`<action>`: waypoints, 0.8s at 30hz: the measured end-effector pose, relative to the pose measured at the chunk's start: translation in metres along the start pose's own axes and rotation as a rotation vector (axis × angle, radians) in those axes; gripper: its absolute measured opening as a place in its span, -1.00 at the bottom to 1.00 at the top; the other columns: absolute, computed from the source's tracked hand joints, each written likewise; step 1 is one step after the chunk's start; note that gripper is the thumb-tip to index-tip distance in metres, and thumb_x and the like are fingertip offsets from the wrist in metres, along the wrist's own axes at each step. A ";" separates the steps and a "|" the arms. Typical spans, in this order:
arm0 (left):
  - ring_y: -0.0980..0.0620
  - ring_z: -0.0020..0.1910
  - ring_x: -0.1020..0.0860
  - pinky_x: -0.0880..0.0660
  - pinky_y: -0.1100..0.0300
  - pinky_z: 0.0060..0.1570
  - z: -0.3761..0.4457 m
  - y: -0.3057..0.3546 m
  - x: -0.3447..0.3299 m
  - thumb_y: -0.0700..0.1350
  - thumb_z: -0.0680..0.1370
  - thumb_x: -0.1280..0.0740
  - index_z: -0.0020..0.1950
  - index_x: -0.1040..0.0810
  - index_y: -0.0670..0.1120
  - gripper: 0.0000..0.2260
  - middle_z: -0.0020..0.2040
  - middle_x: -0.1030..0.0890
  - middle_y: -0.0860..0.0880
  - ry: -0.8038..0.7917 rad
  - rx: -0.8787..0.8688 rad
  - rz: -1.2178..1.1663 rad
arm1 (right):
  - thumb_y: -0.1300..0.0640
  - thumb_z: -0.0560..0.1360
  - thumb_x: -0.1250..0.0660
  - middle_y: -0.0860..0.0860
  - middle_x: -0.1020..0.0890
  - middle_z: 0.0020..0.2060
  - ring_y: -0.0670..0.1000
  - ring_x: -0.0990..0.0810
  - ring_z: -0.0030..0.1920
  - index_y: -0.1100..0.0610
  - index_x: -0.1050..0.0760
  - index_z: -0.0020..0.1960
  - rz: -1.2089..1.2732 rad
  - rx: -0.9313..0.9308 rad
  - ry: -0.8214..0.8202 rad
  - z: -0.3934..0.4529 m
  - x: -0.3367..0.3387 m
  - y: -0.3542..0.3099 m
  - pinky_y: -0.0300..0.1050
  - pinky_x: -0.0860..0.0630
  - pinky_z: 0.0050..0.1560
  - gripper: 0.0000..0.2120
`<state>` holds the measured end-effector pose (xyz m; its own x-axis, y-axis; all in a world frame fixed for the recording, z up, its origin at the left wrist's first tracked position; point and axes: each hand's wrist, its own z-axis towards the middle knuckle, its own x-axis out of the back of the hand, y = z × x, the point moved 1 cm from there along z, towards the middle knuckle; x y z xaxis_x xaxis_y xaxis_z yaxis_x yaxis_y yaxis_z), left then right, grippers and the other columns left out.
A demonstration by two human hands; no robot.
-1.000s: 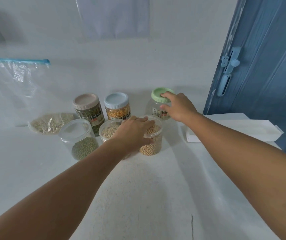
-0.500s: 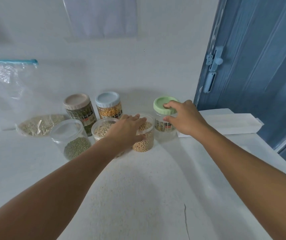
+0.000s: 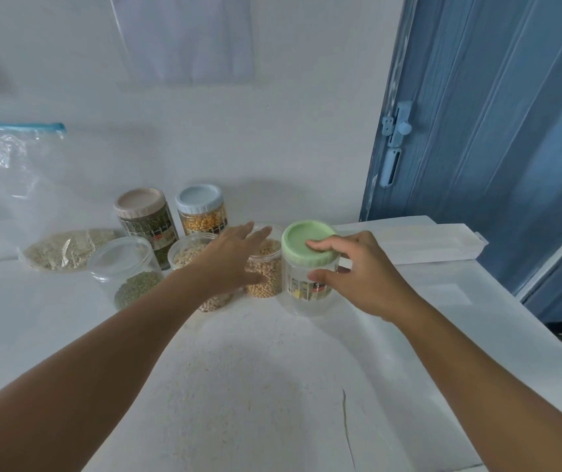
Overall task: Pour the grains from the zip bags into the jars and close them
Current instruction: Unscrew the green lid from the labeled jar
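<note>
Head view, one frame. White desk against a white wall; blue door at 2 o'clock.

Right hand: grips the green-lidded jar, fingers curled over the green lid, thumb on the clear wall below it. Jar upright, just right of centre; it looks nearly empty, only a printed label band visible low on its wall.

Left hand: fingers straight and spread wide, holding nothing. It lies over the open jar of tan round grains, which stands touching or just beside the green-lidded jar at its 9 o'clock. Contact between palm and jar rim: cannot tell.

Other jars, all upright, clustered at 11 o'clock from centre:
- open jar of pale grains, partly hidden behind the left wrist;
- clear jar with green grains in its bottom, clear lid on, at the near left;
- pink-lidded jar of dark green grains, back row;
- blue-lidded jar of yellow grains, just right of the pink one.

Zip bag: far left at 9–10 o'clock, blue zip strip at the top, leaning up against the wall; pale grains settled at its bottom on the desk.

White paper bag lies flat at 3 o'clock, by the door.
</note>
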<state>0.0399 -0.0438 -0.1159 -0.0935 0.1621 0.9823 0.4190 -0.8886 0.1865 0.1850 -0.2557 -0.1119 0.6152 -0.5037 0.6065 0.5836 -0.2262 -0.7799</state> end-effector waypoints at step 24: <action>0.29 0.16 -0.61 -0.57 0.33 0.11 -0.171 -0.070 -0.004 0.02 0.24 -0.74 0.35 -0.45 0.13 -0.23 0.16 -0.63 0.31 0.457 0.347 -0.800 | -0.60 0.25 -0.39 -0.12 -0.38 0.44 -0.06 -0.37 0.44 -0.13 -0.26 0.55 -0.219 0.311 -0.391 0.034 -0.132 -0.138 0.09 -0.44 0.40 0.01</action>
<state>-0.1432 -0.0558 -0.1352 -0.7745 0.4148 0.4775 0.3149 -0.4018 0.8599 0.0413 -0.1295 -0.0787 0.5780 -0.1111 0.8084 0.8132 -0.0040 -0.5820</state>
